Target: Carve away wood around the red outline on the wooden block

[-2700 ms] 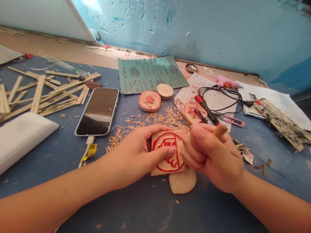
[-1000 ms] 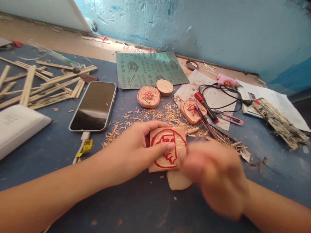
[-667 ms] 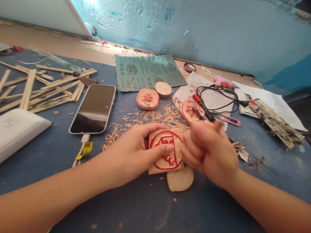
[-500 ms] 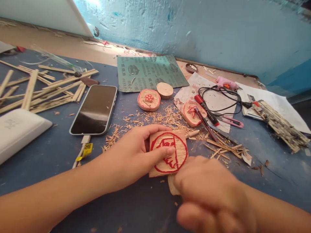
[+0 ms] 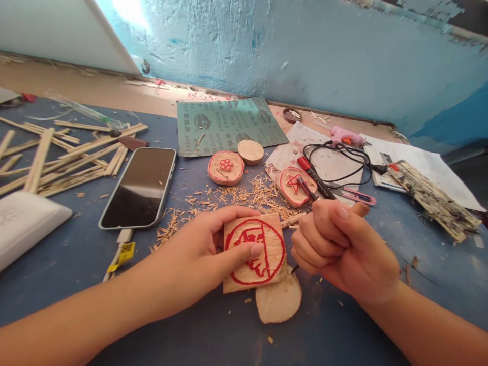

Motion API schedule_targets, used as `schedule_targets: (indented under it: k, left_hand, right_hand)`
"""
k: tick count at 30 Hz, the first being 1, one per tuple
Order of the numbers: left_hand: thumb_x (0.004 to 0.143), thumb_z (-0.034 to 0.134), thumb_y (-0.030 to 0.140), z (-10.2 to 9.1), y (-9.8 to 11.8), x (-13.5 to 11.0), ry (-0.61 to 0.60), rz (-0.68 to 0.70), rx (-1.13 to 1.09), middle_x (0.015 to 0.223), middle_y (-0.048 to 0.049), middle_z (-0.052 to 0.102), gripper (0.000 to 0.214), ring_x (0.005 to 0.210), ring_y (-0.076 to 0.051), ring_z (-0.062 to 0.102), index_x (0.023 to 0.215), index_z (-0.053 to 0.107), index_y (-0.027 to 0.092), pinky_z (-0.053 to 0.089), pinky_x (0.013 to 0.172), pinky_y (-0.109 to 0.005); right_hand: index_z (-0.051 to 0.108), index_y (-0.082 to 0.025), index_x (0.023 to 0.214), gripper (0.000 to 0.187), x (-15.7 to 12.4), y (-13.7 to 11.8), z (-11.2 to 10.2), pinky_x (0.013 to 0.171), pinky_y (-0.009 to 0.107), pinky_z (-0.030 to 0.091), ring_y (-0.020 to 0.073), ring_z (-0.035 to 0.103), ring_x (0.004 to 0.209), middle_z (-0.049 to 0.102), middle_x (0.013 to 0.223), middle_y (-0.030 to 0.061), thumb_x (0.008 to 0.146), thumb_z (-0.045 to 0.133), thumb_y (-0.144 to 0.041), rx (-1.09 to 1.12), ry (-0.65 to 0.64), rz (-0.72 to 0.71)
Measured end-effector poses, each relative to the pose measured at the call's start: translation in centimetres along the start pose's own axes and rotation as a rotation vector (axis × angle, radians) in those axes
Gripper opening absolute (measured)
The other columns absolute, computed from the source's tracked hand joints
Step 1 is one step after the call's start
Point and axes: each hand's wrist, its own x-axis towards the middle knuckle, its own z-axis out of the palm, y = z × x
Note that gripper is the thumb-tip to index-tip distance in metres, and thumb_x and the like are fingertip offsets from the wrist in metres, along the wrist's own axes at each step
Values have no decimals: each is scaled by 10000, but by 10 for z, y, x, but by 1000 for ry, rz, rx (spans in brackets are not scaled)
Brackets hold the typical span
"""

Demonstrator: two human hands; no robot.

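My left hand grips a square wooden block, thumb on its face and fingers behind the far edge. A red circle, an upright line and a red figure, partly under the thumb, mark the block. Beneath its near right corner lies a pale round wood slice. My right hand is closed in a fist around a slim carving tool, mostly hidden; a dark thin tip points down beside the block's right edge, and a brown end shows above the fist.
Wood shavings lie beyond the block. Further back are a flower-marked slice, a star-marked slice, a plain slice and green sandpaper. A phone and sticks are left; a red marker and bark right.
My right hand has risen and turned from below the block's right corner, uncovering the round slice and the tool's tip. My left hand keeps its grip; the whole view has shifted slightly.
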Motion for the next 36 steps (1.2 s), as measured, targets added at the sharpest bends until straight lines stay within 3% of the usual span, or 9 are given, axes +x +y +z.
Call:
schedule_targets:
  k: [5, 9, 13, 16, 20, 25, 28, 33, 36]
  left_hand:
    - [868, 807, 448, -4, 0, -1, 194, 227, 517, 1176, -60, 770, 438, 1033, -292, 749, 1255, 699, 273, 648, 843, -403]
    - [936, 704, 482, -6, 0, -2, 261, 417, 842, 1232, -90, 707, 395, 1102, -292, 681, 1260, 713, 256, 573, 956, -441]
    - [920, 735, 510, -6, -4, -5, 235, 471, 948, 1359, -109, 655, 472, 1233, -322, 633, 1318, 694, 262, 511, 1085, -489]
    - [843, 820, 569, -5, -9, -7, 193, 493, 977, 1457, -117, 615, 642, 1331, -359, 593, 1390, 663, 272, 470, 1168, -529]
    - [830, 834, 591, -6, -16, -7, 156, 525, 1026, 1541, -121, 584, 766, 1438, -372, 527, 1486, 590, 280, 392, 1252, -571]
    - [852, 827, 550, -10, -22, -6, 166, 571, 1063, 1540, -111, 597, 750, 1444, -346, 536, 1499, 558, 282, 409, 1253, -568]
    - [825, 857, 532, -12, -23, -5, 195, 573, 1050, 1534, -96, 599, 769, 1425, -336, 559, 1495, 553, 308, 475, 1210, -542]
    - [819, 862, 524, -13, -24, -4, 247, 581, 1025, 1503, -46, 631, 754, 1379, -340, 603, 1490, 545, 387, 474, 1206, -576]
    - [824, 852, 532, -13, -25, -7, 276, 587, 1031, 1526, -30, 619, 751, 1398, -341, 588, 1493, 536, 403, 468, 1214, -575]
  right_hand:
    - [395, -231, 702, 449, 1, 8, -3, 442, 238, 250, 96, 260, 474, 297, 585, -77, 1050, 595, -433, -13, -25, 11]
    - [490, -227, 762, 391, 2, 8, -9, 544, 257, 425, 122, 466, 560, 495, 639, -42, 1098, 543, -420, -213, 24, -19]
    - [590, -216, 852, 324, -2, -1, -17, 605, 284, 490, 146, 605, 666, 618, 787, 5, 1112, 526, -397, -667, 82, -45]
    - [616, -237, 1040, 87, -4, -4, -21, 678, 316, 516, 179, 644, 759, 626, 813, 0, 1061, 632, -319, -1006, 150, -194]
    - [431, -279, 1409, 504, -2, -6, -22, 695, 327, 545, 209, 654, 757, 498, 622, -88, 997, 720, -249, -1048, 285, -275]
    - [573, -253, 1233, 283, 0, -13, -23, 615, 247, 518, 141, 654, 682, 614, 679, -66, 988, 675, -153, -1247, 139, -297]
    - [594, -259, 1216, 246, -1, -15, -25, 571, 213, 477, 93, 600, 600, 617, 697, -78, 1005, 655, -148, -1226, 120, -258]
    - [538, -343, 1369, 339, 0, -3, -31, 593, 240, 497, 138, 639, 695, 603, 746, -60, 1061, 613, -225, -974, 219, -128]
    - [469, -385, 1432, 410, 3, 4, -33, 510, 214, 465, 119, 570, 611, 642, 827, -49, 1073, 601, -238, -845, 239, -31]
